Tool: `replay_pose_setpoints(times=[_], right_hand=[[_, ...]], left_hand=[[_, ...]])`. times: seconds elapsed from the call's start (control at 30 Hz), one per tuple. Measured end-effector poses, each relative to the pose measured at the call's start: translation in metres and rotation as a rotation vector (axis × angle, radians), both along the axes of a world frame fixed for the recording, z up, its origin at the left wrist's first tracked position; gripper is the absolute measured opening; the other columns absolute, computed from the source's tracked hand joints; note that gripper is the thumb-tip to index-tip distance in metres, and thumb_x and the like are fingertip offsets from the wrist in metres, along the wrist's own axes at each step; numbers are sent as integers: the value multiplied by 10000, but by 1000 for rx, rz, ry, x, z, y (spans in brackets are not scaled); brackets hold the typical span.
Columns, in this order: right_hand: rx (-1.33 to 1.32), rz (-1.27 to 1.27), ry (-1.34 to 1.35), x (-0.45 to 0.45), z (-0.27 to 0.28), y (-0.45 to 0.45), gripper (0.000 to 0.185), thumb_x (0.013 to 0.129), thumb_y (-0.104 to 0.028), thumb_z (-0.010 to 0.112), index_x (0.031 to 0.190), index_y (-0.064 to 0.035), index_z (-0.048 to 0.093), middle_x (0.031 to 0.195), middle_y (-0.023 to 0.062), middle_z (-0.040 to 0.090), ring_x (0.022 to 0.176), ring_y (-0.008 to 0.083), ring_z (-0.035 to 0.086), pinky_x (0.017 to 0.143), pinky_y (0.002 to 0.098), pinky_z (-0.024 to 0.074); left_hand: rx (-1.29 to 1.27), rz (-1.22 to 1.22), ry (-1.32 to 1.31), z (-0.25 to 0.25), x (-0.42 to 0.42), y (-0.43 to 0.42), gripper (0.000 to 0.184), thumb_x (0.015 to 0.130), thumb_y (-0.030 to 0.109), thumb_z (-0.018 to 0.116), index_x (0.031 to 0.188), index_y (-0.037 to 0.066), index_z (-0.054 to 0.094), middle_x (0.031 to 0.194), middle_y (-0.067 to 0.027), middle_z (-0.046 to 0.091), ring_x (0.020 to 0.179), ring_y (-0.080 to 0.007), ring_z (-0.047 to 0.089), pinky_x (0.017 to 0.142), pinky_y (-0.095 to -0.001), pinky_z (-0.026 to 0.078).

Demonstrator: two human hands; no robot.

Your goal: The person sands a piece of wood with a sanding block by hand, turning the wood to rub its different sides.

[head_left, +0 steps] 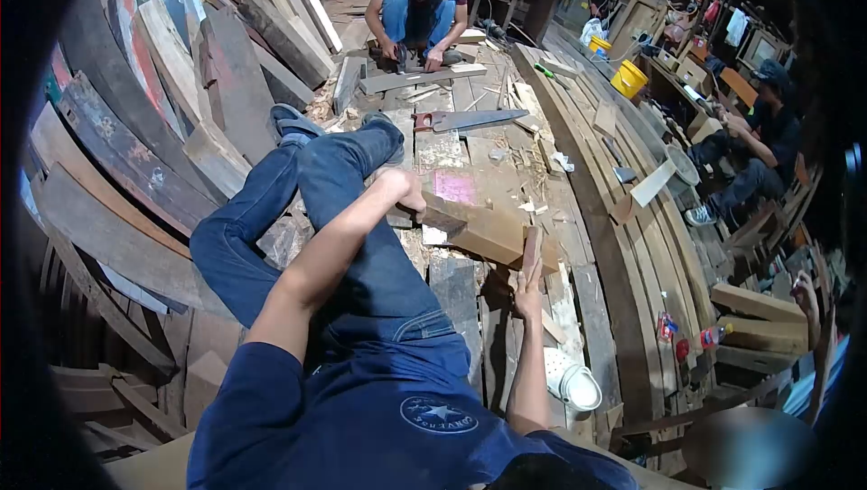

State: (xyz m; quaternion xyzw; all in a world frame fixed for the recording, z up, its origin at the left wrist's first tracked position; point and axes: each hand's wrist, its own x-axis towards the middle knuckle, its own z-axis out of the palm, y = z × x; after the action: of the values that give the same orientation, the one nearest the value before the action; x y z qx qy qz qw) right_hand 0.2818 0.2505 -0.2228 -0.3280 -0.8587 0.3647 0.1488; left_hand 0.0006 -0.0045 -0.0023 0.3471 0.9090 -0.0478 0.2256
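Note:
A thick wooden beam (488, 230) lies slanting across the floor in front of my bent legs. Near its far left end, my left hand (404, 189) has its fingers curled over the wood. At the beam's other end my right hand (526, 293) is closed around a small flat piece of wood (534, 246), which stands up against the beam's side. Its exact kind is not clear. Beyond the beam lies a handsaw (479, 120) with a reddish handle, beside a pink patch (453, 187) on the floor.
Curved planks (135, 165) lean along the left. Long beams (623, 219) run down the right, with a hatchet-like tool (623, 169) on them. A white clog (573, 380) sits by my right forearm. One person (420, 11) crouches ahead; another (759, 138) sits right. Wood shavings litter the floor.

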Motion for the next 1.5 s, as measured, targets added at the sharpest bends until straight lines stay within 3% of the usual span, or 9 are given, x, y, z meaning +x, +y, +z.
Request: replay_pose_setpoints(times=[0.17,0.53,0.67,1.17,1.27,1.33,1.4,1.43,1.5], right_hand=[[-67,-13,-69,1,13,-3,729,1039,-390,424,1593,-280,-37,1309,373,537,1098,564,579,937,561,474],[7,-10,-16,0,4,-2,762,1026,-385,452,1590,-261,-45,1181,406,586,1038,569,601,904,575,482],[-28,-17,-21,1,12,-6,734,1036,-427,428,1595,-261,-18,1229,372,586,1046,574,592,922,582,471],[-2,-1,6,2,9,-4,771,1022,-379,451,1590,-262,-57,1167,408,594,1066,571,594,923,569,475],[4,-21,-26,1,1,0,753,1023,-390,456,1595,-271,-20,1175,398,597,1053,574,596,920,570,474],[49,20,22,7,12,4,733,1020,-402,469,1603,-222,63,1287,367,558,1141,541,574,964,533,465],[79,7,120,16,16,11,728,1007,-410,499,1585,-98,184,1488,284,427,1336,433,475,1042,441,430],[-42,-46,35,27,32,11,726,1005,-409,502,1584,-98,192,1453,302,455,1312,437,497,1038,447,434],[44,-120,-95,50,34,27,704,993,-424,529,1552,-84,270,1249,333,574,1112,444,609,908,470,498]], left_hand=[[-5,-27,0,-10,-8,3,649,612,488,817,1083,48,746,1141,-153,720,1034,-295,687,885,-384,546],[-87,19,-23,12,6,0,753,616,506,804,1237,97,693,1295,-105,664,1162,-280,645,947,-448,522],[-31,-20,23,-7,-6,3,672,641,506,796,1130,49,731,1175,-157,708,1086,-299,672,913,-405,532],[-16,1,25,-1,0,1,637,614,474,815,1112,83,743,1153,-138,719,1055,-289,684,883,-391,547],[23,-25,-33,6,3,-2,660,611,477,814,1118,61,737,1163,-136,716,1063,-290,681,888,-392,546],[-8,-7,-35,8,5,-1,661,619,480,810,1123,59,736,1173,-132,714,1070,-290,679,890,-396,546],[-31,3,-30,12,7,-2,662,626,486,805,1128,61,735,1182,-130,711,1078,-290,677,892,-398,545],[-39,-2,-27,14,8,-2,663,628,490,802,1131,63,735,1187,-130,709,1082,-290,676,893,-399,544],[-68,7,-33,18,12,-2,677,637,509,794,1145,67,730,1204,-135,702,1095,-293,671,899,-401,541]])
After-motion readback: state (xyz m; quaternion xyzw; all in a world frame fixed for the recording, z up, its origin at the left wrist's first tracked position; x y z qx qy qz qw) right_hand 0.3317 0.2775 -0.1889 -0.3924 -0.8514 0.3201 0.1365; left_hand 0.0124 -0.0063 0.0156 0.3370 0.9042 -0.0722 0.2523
